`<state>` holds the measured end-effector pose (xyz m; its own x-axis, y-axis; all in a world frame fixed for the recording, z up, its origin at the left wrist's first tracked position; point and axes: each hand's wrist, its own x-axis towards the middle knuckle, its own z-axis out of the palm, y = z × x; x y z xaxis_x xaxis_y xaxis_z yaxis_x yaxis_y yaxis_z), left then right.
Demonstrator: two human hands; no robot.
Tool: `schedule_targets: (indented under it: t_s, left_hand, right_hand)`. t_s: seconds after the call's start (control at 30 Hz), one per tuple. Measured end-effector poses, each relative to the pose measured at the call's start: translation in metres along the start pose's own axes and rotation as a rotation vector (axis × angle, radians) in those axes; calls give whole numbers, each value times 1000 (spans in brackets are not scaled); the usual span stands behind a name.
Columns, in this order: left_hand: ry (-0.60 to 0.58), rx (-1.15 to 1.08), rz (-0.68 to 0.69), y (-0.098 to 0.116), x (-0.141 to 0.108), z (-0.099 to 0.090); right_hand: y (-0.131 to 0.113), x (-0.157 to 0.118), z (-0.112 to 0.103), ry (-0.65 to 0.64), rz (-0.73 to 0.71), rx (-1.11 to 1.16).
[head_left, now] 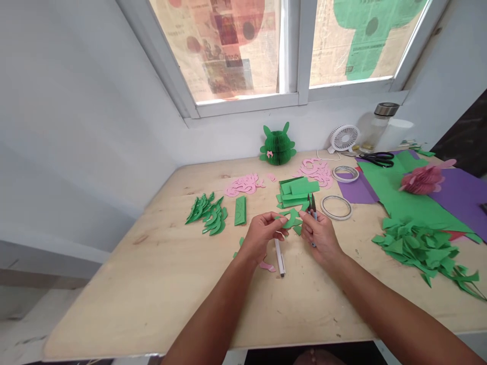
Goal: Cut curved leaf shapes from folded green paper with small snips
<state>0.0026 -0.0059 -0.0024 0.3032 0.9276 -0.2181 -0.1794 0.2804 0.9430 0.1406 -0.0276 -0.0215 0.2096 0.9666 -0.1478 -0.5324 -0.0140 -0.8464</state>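
Over the middle of the table, my left hand (265, 234) pinches a small cut piece of green paper (292, 219). My right hand (321, 233) is closed around small thread snips (312, 204), dark blades pointing up and away from me; its thumb and fingertip also touch the paper's right edge. Below the hands lies a white pen (280, 258), beside a pink paper scrap (267, 266). Just beyond them is a stack of green paper strips (299, 190). A folded green strip with drawn outlines (240, 211) lies to the left.
Cut green shapes (209, 215) lie left and pink cutouts (244, 185) behind. A green paper figure (279, 147) stands by the wall. Rightward are tape rolls (337, 208), a fan (344, 138), a glass bottle (377, 129), black scissors (380, 159), a pink paper figure (422, 180) and green scraps (422, 246).
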Motion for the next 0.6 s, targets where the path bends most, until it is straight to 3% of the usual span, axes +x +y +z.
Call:
schedule_targets:
  t_s: [0.33, 0.6]
  left_hand:
    - [18, 26, -29, 1, 3, -3]
    - [-59, 70, -31, -2, 4, -4]
  right_hand:
    - [-7, 6, -7, 19, 8, 35]
    - [-7, 6, -3, 4, 12, 16]
